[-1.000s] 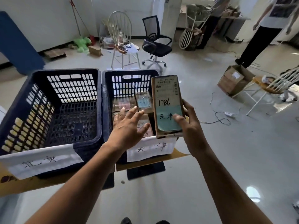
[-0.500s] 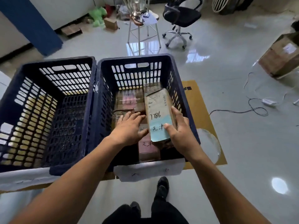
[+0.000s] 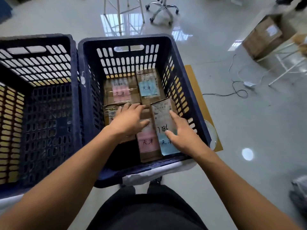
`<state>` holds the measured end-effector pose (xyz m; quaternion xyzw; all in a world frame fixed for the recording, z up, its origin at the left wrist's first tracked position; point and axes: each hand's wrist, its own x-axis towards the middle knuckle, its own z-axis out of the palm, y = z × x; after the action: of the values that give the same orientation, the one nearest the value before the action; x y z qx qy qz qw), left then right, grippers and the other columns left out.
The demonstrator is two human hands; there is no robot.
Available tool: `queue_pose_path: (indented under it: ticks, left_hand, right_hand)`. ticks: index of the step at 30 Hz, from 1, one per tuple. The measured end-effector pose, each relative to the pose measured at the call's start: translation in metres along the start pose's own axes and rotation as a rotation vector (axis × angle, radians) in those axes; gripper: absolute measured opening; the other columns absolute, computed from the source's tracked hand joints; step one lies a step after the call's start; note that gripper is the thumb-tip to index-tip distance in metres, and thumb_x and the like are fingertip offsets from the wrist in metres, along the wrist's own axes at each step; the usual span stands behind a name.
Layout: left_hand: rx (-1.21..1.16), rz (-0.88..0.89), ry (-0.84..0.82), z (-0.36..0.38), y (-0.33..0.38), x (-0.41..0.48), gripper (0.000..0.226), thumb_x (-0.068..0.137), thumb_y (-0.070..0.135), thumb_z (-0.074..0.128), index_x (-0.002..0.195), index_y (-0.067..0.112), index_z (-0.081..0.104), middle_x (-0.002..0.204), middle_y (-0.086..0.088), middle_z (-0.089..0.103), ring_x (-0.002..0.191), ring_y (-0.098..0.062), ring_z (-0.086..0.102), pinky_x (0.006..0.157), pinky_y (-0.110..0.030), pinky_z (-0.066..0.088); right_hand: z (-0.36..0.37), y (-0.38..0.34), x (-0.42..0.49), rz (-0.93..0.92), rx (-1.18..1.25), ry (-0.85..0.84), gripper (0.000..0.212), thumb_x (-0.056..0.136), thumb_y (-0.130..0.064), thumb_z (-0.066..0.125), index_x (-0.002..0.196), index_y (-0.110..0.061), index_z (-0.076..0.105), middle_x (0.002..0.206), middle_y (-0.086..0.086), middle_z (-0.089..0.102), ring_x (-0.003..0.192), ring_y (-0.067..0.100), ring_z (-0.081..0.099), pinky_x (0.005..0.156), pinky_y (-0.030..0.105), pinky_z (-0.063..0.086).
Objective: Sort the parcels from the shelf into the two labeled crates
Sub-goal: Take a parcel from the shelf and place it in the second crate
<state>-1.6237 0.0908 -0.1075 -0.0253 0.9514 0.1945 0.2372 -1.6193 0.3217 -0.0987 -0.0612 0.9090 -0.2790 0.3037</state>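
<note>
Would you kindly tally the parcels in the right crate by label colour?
Pink-label parcels: 2
Blue-label parcels: 2
Parcel with its label colour hidden under the left hand: 1
Total: 5
</note>
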Motion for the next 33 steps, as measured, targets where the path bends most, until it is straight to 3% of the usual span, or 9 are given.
queue_pose_path:
  ticks: [2, 8, 12, 15, 20, 26, 33]
  left_hand:
    - [0.018, 0.046, 0.001, 0.001, 0.000, -0.003, 0.069, 0.099, 0.058, 0.051, 0.158, 0.032, 0.027, 0.167, 0.001, 0.024, 0.155, -0.030, 0.012, 0.125, -0.055, 0.006]
    - [0.025, 0.126, -0.065, 0.006, 0.005, -0.011, 0.066, 0.099, 0.057, 0.050, 0.157, 0.034, 0.029, 0.167, 0.005, 0.023, 0.154, -0.031, 0.011, 0.125, -0.057, 0.004]
    - [0.029, 0.178, -0.085, 0.008, 0.008, -0.013, 0.065, 0.098, 0.058, 0.050, 0.156, 0.033, 0.032, 0.167, 0.006, 0.021, 0.154, -0.030, 0.011, 0.123, -0.058, 0.002]
    - [0.025, 0.173, -0.089, 0.006, 0.006, -0.014, 0.064, 0.099, 0.058, 0.049, 0.155, 0.032, 0.034, 0.166, 0.004, 0.024, 0.153, -0.032, 0.012, 0.123, -0.058, 0.003]
    - [0.011, 0.138, -0.049, 0.004, 0.000, -0.014, 0.063, 0.099, 0.056, 0.049, 0.155, 0.030, 0.033, 0.166, 0.002, 0.027, 0.155, -0.033, 0.007, 0.124, -0.061, 0.001]
    - [0.044, 0.132, 0.167, -0.003, 0.006, -0.023, 0.063, 0.100, 0.057, 0.047, 0.155, 0.031, 0.031, 0.169, 0.002, 0.020, 0.157, -0.031, 0.001, 0.126, -0.058, 0.000]
    - [0.025, -0.003, 0.377, -0.008, 0.011, -0.062, 0.065, 0.102, 0.057, 0.042, 0.160, 0.035, 0.022, 0.171, 0.006, 0.008, 0.157, -0.025, -0.011, 0.125, -0.057, -0.006]
  right_hand:
    - [0.002, -0.004, 0.005, 0.016, -0.118, -0.050, 0.082, 0.102, -0.044, 0.060, 0.164, -0.045, 0.007, 0.173, 0.009, 0.011, 0.156, 0.030, 0.026, 0.127, 0.045, 0.027]
    - [0.007, -0.004, 0.019, 0.065, -0.378, -0.101, 0.110, 0.092, -0.050, 0.074, 0.165, -0.039, -0.007, 0.168, 0.009, 0.003, 0.152, 0.034, 0.029, 0.126, 0.047, 0.030]
    - [0.014, -0.009, 0.020, 0.092, -0.662, -0.088, 0.111, 0.092, -0.046, 0.075, 0.166, -0.031, -0.006, 0.169, 0.010, -0.005, 0.149, 0.037, 0.024, 0.121, 0.051, 0.037]
    - [0.016, -0.011, 0.023, 0.066, -0.763, -0.181, 0.104, 0.095, -0.041, 0.072, 0.167, -0.031, -0.002, 0.174, 0.003, -0.010, 0.149, 0.038, 0.018, 0.122, 0.050, 0.033]
    - [0.015, -0.015, 0.034, 0.055, -0.701, -0.277, 0.089, 0.100, -0.046, 0.064, 0.168, -0.031, 0.008, 0.175, 0.003, 0.007, 0.151, 0.041, 0.026, 0.125, 0.050, 0.028]
    - [0.003, -0.033, 0.030, -0.091, -0.450, -0.016, 0.076, 0.102, -0.049, 0.059, 0.166, -0.027, 0.024, 0.168, 0.008, 0.033, 0.153, 0.029, 0.031, 0.127, 0.044, 0.028]
    - [-0.018, -0.038, 0.002, -0.303, -0.234, 0.132, 0.067, 0.105, -0.046, 0.055, 0.164, -0.026, 0.029, 0.168, 0.006, 0.033, 0.155, 0.020, 0.026, 0.128, 0.040, 0.023]
